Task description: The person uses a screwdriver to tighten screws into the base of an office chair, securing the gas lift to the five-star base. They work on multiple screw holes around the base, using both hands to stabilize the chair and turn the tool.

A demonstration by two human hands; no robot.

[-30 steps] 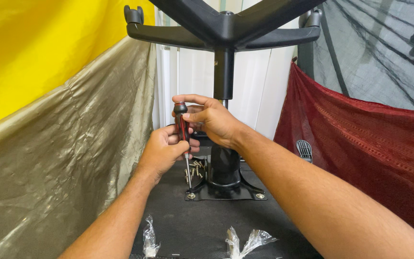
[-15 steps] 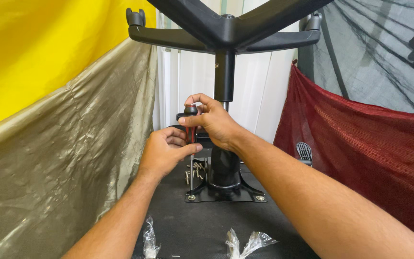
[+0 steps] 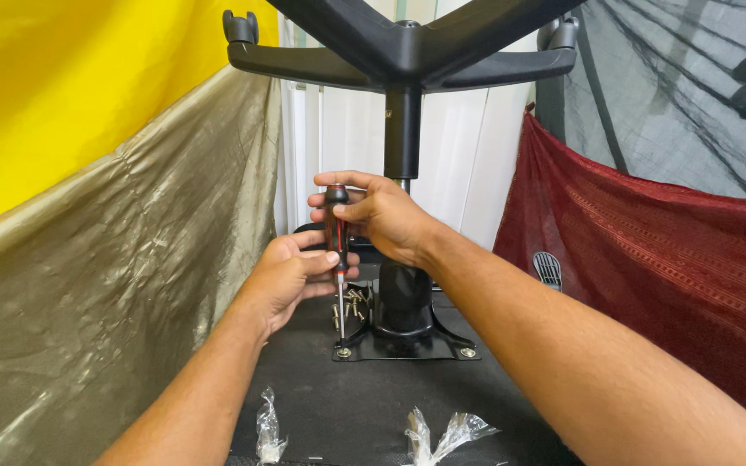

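Screwdriver upright on a screw at the chair plate's front-left corner.
Left hand fingers pinch the lower handle of the screwdriver; right hand fingers wrap its top. The tip sits on the screw in the mounting plate. A tilted shaft could likely slip off the head.

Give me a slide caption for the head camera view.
Both hands, left hand and right hand, hold a screwdriver upright on a mounting plate screw.

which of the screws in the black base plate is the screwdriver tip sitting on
The front left corner screw, right under the screwdriver that both hands hold upright. The front right corner screw sits untouched, and the loose screws lie behind the shaft.
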